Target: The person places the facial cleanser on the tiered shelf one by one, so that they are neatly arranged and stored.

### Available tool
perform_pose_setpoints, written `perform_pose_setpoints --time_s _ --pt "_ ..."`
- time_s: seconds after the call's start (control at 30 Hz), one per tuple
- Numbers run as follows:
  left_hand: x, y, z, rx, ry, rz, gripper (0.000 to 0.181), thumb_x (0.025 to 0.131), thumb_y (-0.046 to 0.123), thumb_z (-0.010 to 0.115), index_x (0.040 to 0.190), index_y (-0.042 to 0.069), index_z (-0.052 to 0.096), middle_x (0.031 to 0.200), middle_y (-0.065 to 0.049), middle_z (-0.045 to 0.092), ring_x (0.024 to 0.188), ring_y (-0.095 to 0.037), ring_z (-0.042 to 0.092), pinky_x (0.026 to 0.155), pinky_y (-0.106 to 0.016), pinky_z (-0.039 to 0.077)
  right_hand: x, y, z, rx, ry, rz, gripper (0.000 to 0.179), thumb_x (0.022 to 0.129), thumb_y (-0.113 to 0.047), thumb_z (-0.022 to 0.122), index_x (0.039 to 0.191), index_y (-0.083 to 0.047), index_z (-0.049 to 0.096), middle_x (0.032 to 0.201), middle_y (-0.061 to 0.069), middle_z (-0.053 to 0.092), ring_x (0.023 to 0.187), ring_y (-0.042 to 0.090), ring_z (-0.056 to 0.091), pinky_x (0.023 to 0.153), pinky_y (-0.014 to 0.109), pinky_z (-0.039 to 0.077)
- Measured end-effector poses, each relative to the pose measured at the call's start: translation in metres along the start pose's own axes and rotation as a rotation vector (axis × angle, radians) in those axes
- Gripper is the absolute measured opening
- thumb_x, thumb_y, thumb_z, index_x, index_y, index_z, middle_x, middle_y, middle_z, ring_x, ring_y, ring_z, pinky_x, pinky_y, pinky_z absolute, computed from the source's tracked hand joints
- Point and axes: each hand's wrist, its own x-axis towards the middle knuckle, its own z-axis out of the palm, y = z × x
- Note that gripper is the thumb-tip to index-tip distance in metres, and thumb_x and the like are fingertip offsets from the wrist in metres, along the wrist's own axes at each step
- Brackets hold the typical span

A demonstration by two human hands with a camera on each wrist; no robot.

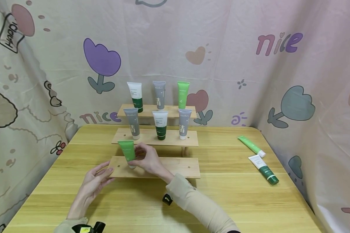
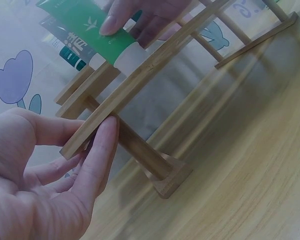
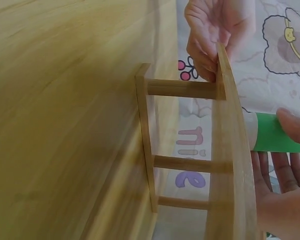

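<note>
My right hand [image 1: 148, 159] pinches a small green tube [image 1: 126, 149] between thumb and fingers. The tube stands cap down at the left part of the lowest board [image 1: 175, 165] of a three-step wooden rack. Its white cap [image 2: 130, 58] sits right at the board's surface in the left wrist view. With thumb above and fingers below, my left hand [image 1: 94, 181] grips the left end of that same board. Seen from the right wrist, the green tube [image 3: 271, 132] is upright to the board, the thumb on one side and fingers on the other.
On the middle step stand two grey tubes [image 1: 133, 121] [image 1: 183, 122] around a white-and-green tube [image 1: 160, 123]. The top step bears a white-and-green [image 1: 135, 94], a grey [image 1: 159, 94] and a green tube [image 1: 182, 94]. Two more tubes [image 1: 250, 145] [image 1: 263, 169] lie on the table at right.
</note>
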Motion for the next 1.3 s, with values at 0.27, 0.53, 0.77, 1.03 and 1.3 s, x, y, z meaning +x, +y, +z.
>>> perform_pose_setpoints --time_s 0.27,0.53,0.77,1.03,1.3 --pt "0.0 -0.001 -0.001 0.025 -0.005 -0.007 0.074 0.103 0.009 0.057 0.157 -0.007 0.01 0.104 0.013 0.063 0.088 -0.003 0.068 0.088 -0.019 0.063 -0.01 -0.002 -0.017 0.082 -0.064 -0.056 0.044 0.082 -0.001 0.082 0.122 -0.003 0.065 0.123 0.016 0.069 0.114 0.027 0.068 0.102 0.023 0.058" --pt "0.001 -0.001 -0.002 0.054 -0.001 -0.01 0.074 0.103 0.01 0.057 0.158 -0.007 0.011 0.106 0.014 0.061 0.091 -0.002 0.068 0.09 -0.019 0.062 -0.034 0.002 -0.061 0.067 -0.075 -0.086 0.044 0.084 -0.002 0.079 0.125 0.002 0.063 0.127 0.021 0.066 0.121 0.04 0.062 0.11 0.036 0.055" --pt "0.001 -0.002 0.0 0.083 -0.006 -0.008 0.074 0.103 0.011 0.057 0.158 -0.006 0.011 0.108 0.011 0.059 0.091 -0.002 0.068 0.09 -0.019 0.062 -0.07 0.016 -0.121 -0.023 -0.008 -0.217 0.046 0.08 0.008 0.077 0.123 0.008 0.061 0.124 0.025 0.067 0.114 0.03 0.067 0.105 0.037 0.058" --pt "0.002 -0.002 -0.002 0.081 -0.01 -0.013 0.074 0.103 0.011 0.057 0.159 -0.005 0.011 0.11 0.009 0.058 0.092 -0.003 0.069 0.09 -0.019 0.062 -0.113 0.042 -0.195 -0.125 0.073 -0.299 0.039 0.079 0.015 0.074 0.116 0.01 0.064 0.115 0.031 0.065 0.107 -0.002 0.064 0.099 0.031 0.061" --pt "0.001 -0.001 -0.001 0.077 -0.006 -0.008 0.072 0.103 0.01 0.057 0.158 -0.007 0.012 0.107 0.01 0.059 0.091 -0.002 0.068 0.09 -0.02 0.062 -0.147 0.072 -0.256 -0.324 0.22 -0.267 0.037 0.079 0.013 0.076 0.113 0.005 0.067 0.109 0.027 0.068 0.104 0.001 0.065 0.095 0.011 0.057"
